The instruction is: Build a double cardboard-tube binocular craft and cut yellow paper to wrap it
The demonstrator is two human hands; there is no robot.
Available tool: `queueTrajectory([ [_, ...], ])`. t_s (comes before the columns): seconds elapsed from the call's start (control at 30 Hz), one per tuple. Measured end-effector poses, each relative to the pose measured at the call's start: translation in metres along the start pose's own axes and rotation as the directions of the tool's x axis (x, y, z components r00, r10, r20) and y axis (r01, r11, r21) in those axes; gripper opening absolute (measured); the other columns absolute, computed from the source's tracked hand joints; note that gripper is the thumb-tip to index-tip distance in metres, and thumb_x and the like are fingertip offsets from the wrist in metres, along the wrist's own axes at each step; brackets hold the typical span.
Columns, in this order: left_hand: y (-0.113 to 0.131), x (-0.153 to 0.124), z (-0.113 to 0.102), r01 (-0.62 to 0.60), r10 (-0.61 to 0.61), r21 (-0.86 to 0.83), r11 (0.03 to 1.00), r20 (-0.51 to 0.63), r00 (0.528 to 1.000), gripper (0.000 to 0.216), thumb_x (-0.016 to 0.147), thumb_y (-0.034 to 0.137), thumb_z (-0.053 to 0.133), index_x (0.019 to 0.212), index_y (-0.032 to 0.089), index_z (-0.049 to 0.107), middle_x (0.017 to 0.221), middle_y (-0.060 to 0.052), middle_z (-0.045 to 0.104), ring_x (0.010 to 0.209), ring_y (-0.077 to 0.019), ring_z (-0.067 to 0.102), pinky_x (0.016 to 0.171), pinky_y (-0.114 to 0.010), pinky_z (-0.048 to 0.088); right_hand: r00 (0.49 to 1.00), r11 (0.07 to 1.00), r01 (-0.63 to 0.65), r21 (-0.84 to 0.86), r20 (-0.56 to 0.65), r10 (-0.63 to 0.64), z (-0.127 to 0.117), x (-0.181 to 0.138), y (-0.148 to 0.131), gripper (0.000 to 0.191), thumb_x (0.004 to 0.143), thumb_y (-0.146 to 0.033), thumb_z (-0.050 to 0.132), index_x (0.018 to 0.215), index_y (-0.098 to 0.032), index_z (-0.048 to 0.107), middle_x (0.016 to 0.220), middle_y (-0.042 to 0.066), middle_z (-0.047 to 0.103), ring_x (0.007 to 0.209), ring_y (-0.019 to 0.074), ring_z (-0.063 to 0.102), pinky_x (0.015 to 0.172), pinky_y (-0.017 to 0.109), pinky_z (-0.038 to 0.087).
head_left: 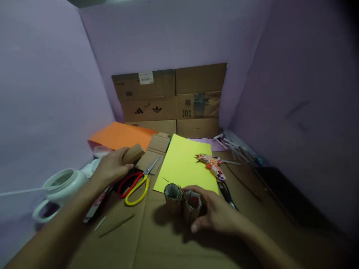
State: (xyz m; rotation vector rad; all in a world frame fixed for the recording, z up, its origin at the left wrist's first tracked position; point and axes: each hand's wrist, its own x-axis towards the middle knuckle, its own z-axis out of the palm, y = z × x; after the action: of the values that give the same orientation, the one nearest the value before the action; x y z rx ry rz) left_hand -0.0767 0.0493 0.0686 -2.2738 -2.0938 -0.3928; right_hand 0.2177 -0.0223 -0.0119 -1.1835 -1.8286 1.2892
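Fingers of the right hand curl round the right tube, cardboard, upright, mouth up; left hand grips a cardboard roll, raised near the scissors. Left tube upright close beside the right one, front of the yellow sheet; can't tell if the tubes touch. Both pale-lined; something red inside the right tube, left tube's bottom too dark to tell. White pot at left, wide mouth, contents unclear. Cardboard panel on back wall: "J01", two Adidas logos, white label with barcode, print too small. Red marking on cutter unreadable.
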Motion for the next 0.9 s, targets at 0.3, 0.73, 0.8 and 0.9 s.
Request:
queueTrajectory([
  [0.3,0.097,-0.040,-0.033,-0.498,0.543,-0.379,0.780,0.016,0.840,0.053,0.069,0.017,0.065,0.121,0.024,0.057,0.111,-0.002,0.067,0.100,-0.0249,0.060,0.086,-0.034,0.043,0.992,0.995,0.095,0.008,-0.086,-0.094,-0.005,-0.002,0.002,0.046,0.054,-0.007,0.076,0.097,-0.019,0.066,0.090,-0.002,0.068,0.086,0.0213,0.060,0.077,0.030,0.047],
  [0.73,0.120,-0.044,-0.014,-0.629,0.667,-0.263,0.732,0.087,0.740,0.050,0.074,0.021,0.064,0.123,0.020,0.052,0.104,-0.005,0.067,0.092,-0.0249,0.058,0.080,-0.039,0.043,0.995,1.000,0.013,0.025,-0.097,-0.011,-0.009,0.001,0.010,0.051,0.055,-0.007,0.076,0.104,-0.018,0.068,0.092,0.003,0.071,0.083,0.0236,0.063,0.075,0.033,0.050],
  [0.8,0.119,-0.042,-0.021,-0.598,0.634,-0.294,0.746,0.036,0.773,0.050,0.073,0.023,0.066,0.121,0.022,0.054,0.106,-0.003,0.067,0.094,-0.0231,0.060,0.081,-0.035,0.044,0.995,1.000,0.021,0.017,-0.094,-0.019,-0.010,0.001,0.012,0.048,0.055,-0.009,0.077,0.101,-0.018,0.068,0.093,0.003,0.070,0.087,0.0247,0.063,0.079,0.035,0.049],
  [0.9,0.110,-0.038,-0.033,-0.490,0.483,-0.274,0.828,-0.098,0.870,0.051,0.073,0.030,0.065,0.123,0.023,0.054,0.112,-0.002,0.067,0.098,-0.0233,0.061,0.084,-0.033,0.045,0.995,0.998,0.064,0.017,-0.083,-0.062,-0.010,0.001,0.012,0.045,0.057,-0.009,0.077,0.100,-0.019,0.067,0.097,0.001,0.070,0.093,0.0246,0.061,0.085,0.036,0.046],
])
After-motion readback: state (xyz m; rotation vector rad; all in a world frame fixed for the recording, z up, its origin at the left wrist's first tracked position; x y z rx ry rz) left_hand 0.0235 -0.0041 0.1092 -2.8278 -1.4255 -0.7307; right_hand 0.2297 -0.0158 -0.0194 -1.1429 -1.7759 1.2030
